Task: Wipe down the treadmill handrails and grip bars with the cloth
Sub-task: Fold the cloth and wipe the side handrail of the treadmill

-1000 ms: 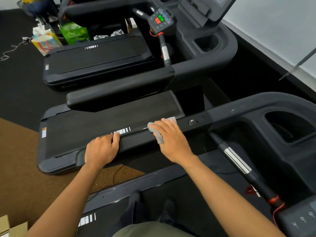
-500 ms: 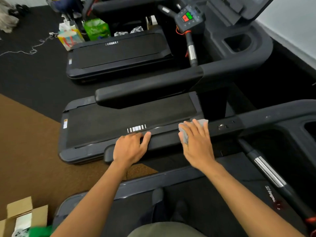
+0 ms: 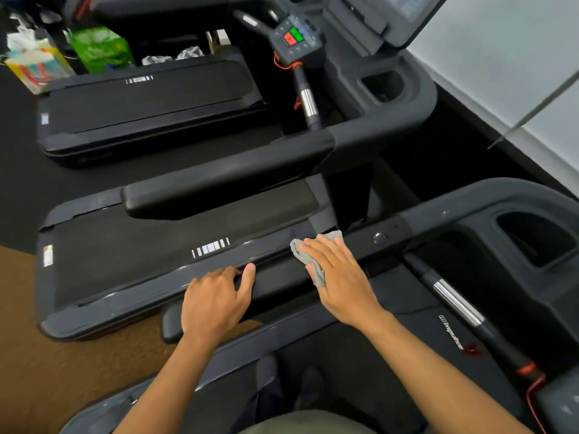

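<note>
Two hands on rail point(image 3: 279, 275): right hand point(image 3: 341, 277) flat, fingers pressing cloth point(image 3: 300, 250); left hand point(image 3: 216, 299) fingers curled over far edge. Rail runs sideways; left hand blocks leftward sweep.

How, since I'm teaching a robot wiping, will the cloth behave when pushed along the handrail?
Probably floppy: the cloth lies crumpled under the right hand. Likely light: it looks thin and small beneath flat fingers. It may bunch or slide freely on the smooth-looking handrail unless pressed down.
</note>
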A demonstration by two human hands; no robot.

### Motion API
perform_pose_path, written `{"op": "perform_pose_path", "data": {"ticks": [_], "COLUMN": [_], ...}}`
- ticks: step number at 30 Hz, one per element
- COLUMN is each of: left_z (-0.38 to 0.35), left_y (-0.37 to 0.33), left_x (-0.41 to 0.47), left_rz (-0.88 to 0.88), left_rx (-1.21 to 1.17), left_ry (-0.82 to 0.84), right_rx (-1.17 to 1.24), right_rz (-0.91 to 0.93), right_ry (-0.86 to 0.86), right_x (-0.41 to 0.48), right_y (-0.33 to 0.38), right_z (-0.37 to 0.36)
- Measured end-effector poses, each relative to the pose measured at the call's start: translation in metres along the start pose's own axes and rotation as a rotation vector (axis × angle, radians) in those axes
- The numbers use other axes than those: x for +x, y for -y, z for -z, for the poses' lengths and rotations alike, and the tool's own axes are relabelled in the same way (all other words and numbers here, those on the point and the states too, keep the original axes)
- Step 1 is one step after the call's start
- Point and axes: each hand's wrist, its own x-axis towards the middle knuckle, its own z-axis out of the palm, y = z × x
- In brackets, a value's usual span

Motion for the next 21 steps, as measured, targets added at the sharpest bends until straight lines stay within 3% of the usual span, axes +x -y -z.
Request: {"op": "perform_pose_path", "data": {"ticks": [8, 11, 15, 18, 21], "left_z": [0.006, 0.007, 0.007, 0.009, 0.006], "left_y": [-0.003, -0.005, -0.004, -0.005, -0.002], "left_x": [-0.003, -0.004, -0.003, -0.004, 0.0], "left_rz": [0.027, 0.042, 0.042, 0.028, 0.049], "left_rx": [-0.028, -0.035, -0.038, -0.043, -0.033], "left_ry": [0.031, 0.053, 0.096, 0.096, 0.155], "right_rx": [-0.001, 0.025, 0.067, 0.196, 0.428], "right_rz": [-0.215, -0.264, -0.164, -0.096, -0.158], "right_ry": [-0.045, -0.088, -0.087, -0.064, 0.071], "right_x": [-0.001, 0.0, -0.008, -0.017, -0.028], "right_y": [-0.034, -0.008, 0.043, 0.068, 0.077], "right_z": [0.013, 0.002, -0.022, -0.023, -0.004]}}
